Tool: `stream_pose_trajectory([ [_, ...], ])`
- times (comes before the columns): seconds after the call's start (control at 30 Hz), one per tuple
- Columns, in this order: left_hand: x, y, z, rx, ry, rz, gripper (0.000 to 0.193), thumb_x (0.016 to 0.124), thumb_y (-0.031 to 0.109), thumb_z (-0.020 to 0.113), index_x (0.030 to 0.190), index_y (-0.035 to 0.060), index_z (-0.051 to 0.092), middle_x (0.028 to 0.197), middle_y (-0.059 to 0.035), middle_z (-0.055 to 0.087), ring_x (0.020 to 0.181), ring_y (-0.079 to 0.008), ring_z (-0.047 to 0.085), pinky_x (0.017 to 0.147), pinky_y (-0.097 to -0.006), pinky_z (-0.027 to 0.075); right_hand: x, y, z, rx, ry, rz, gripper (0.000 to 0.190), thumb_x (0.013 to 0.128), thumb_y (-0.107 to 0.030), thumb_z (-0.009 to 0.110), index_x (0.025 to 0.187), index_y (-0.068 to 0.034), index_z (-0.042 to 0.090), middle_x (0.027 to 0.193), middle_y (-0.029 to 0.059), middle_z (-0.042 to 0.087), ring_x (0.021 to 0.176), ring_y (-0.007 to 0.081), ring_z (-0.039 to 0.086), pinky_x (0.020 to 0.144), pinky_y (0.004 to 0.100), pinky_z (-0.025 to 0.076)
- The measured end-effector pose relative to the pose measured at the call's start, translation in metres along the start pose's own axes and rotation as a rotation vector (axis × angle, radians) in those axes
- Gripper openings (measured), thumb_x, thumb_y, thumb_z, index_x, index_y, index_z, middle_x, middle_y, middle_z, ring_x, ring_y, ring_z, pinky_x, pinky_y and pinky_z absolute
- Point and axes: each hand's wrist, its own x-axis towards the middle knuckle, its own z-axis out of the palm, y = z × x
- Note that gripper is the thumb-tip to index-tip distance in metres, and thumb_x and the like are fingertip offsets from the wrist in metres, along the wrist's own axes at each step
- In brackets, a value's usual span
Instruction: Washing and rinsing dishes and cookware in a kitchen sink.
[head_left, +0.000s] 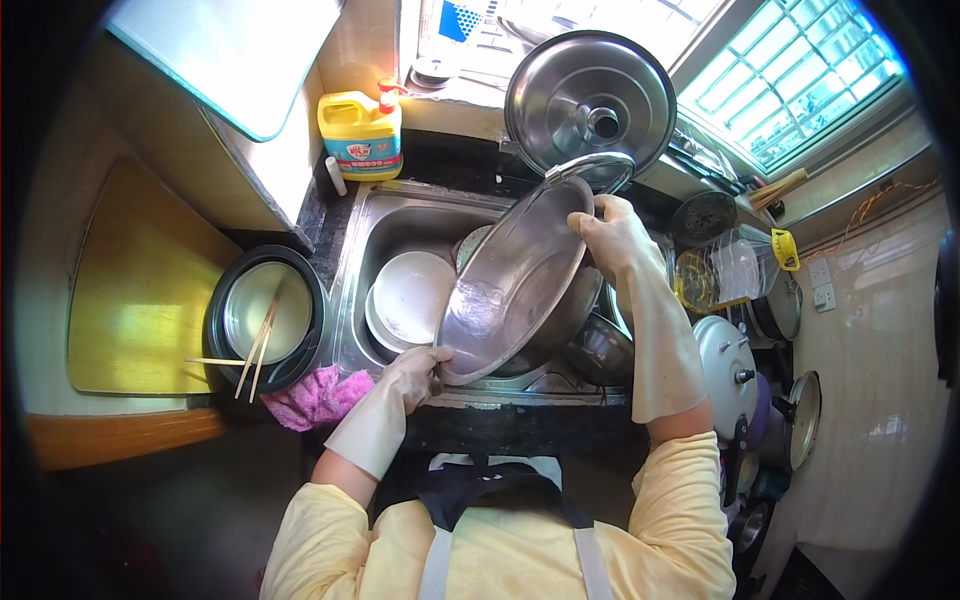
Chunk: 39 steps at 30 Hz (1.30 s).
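Observation:
A large stainless steel basin (517, 277) is tilted over the sink (349, 300), with a little water in its lower end. In a pale rubber glove, my left hand (416, 379) grips the basin's near lower rim. Gloved as well, my right hand (611, 229) holds the raised far rim on the right. The curved faucet (592, 161) reaches over the basin's upper end. White bowls (415, 296) lie stacked in the sink to the left of the basin. Below and right of it is a metal bowl (600, 349), partly hidden.
A yellow detergent jug (361, 142) stands behind the sink, and a large pot lid (559, 97) leans behind the faucet. Left are a dark-rimmed pot (217, 300) with chopsticks and a pink cloth (319, 397). Right are an oil bottle (742, 262) and a pressure cooker lid (720, 360).

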Motion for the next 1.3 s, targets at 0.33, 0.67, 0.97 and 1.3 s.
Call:
stream_pose_trajectory([
  [0.33, -0.027, 0.017, -0.002, -0.080, 0.019, 0.148, 0.023, 0.096, 0.023, 0.066, 0.100, 0.0006, 0.069, 0.076, -0.0055, 0.067, 0.050, -0.0129, 0.055, 0.042, -0.0275, 0.041, 0.045, 0.058, 0.006, 0.331, -0.072, -0.140, 0.048, 0.086, -0.017, 0.068, 0.131, 0.000, 0.062, 0.105, 0.0131, 0.070, 0.094, 0.0185, 0.066, 0.084, 0.0320, 0.051],
  [0.67, -0.060, 0.007, 0.009, 0.125, -0.032, -0.112, 0.021, 0.096, 0.034, 0.060, 0.099, 0.0144, 0.068, 0.066, -0.0014, 0.062, 0.040, -0.0118, 0.044, 0.034, -0.0263, 0.026, 0.003, 0.014, -0.021, 0.091, -0.003, 0.005, 0.051, 0.085, -0.019, 0.071, 0.131, -0.001, 0.061, 0.103, 0.0122, 0.070, 0.091, 0.0196, 0.066, 0.083, 0.0336, 0.053],
  [0.97, -0.115, 0.073, -0.022, 0.081, 0.315, 0.329, 0.015, 0.094, 0.017, 0.067, 0.098, 0.0054, 0.059, 0.071, -0.0035, 0.058, 0.052, -0.0123, 0.051, 0.043, -0.0259, 0.039, 0.021, 0.091, 0.017, 0.452, -0.087, -0.013, 0.038, 0.081, 0.001, 0.066, 0.118, 0.007, 0.059, 0.099, 0.0149, 0.068, 0.085, 0.0206, 0.067, 0.075, 0.0330, 0.056],
  [1.3, -0.185, 0.165, 0.004, 0.611, 0.343, 0.680, 0.044, 0.094, 0.024, 0.065, 0.128, -0.0031, 0.060, 0.102, -0.0121, 0.070, 0.082, -0.0198, 0.067, 0.072, -0.0344, 0.054, -0.012, 0.191, 0.134, 1.224, -0.429, 0.713, 0.007, 0.085, 0.000, 0.060, 0.087, -0.004, 0.056, 0.077, 0.0051, 0.059, 0.043, 0.0154, 0.049, 0.036, 0.0213, 0.037],
])
